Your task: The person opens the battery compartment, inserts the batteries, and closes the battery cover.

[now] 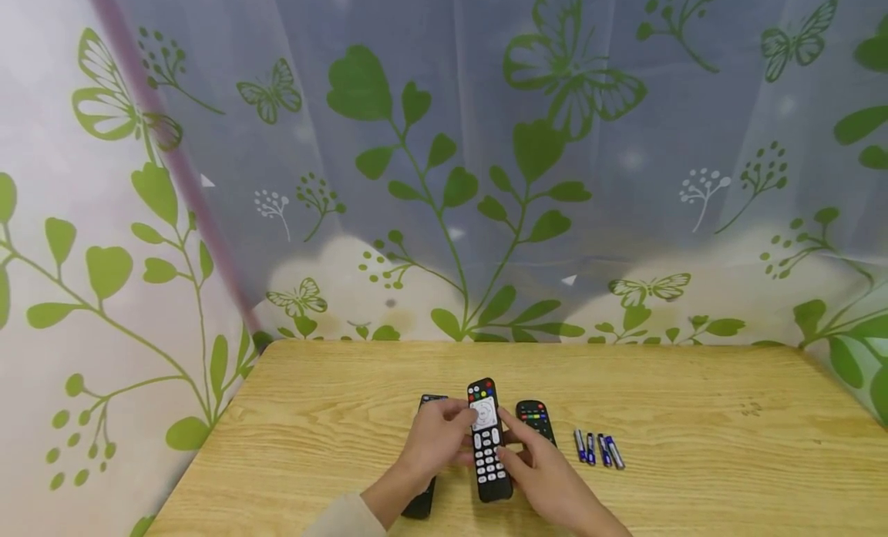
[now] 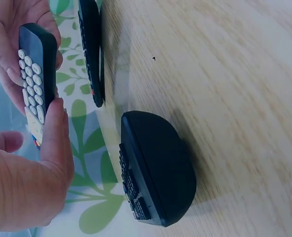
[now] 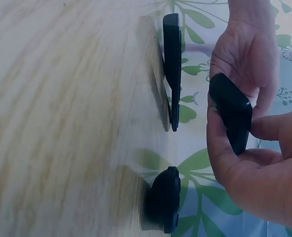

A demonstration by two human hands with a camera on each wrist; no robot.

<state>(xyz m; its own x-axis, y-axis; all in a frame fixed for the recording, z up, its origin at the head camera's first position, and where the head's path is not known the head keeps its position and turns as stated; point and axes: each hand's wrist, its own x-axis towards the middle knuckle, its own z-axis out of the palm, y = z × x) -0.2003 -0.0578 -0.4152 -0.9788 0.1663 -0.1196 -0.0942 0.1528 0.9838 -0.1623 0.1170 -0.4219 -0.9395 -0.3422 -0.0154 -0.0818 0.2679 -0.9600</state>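
I have the remote point(image 1: 487, 437) raised over the near middle of the table point(image 1: 701, 444), held by both hands and leaning a little, its coloured keys toward the far side. It is a slim black bar with rounded corners; its face carries a white square pad with a ring on it, long white ovals below that, then rows of domed pale keys. My right wrist view shows its back, dark and smooth.

I see the left hand point(image 1: 433, 437) pinching the remote from the left, thumb at the edge of the white pad and fingers behind. The right hand's point(image 1: 546, 474) grip pinches the remote from the right, thumb on the keyed face and fingers round the back.

The left remote point(image 1: 419, 506) lies on the table, partly hidden by the left hand; up close I make out its blunt, curved belly under a flat face. The right remote point(image 1: 533, 415), black with a rounded far end, lies beyond the right hand. To its right I count four batteries point(image 1: 604, 450), glossy blue and silver cylinders in a loose row. The tabletop has streaky yellow wood grain, and a leaf-printed cloth point(image 1: 416, 213) hangs in soft folds at the far edge.
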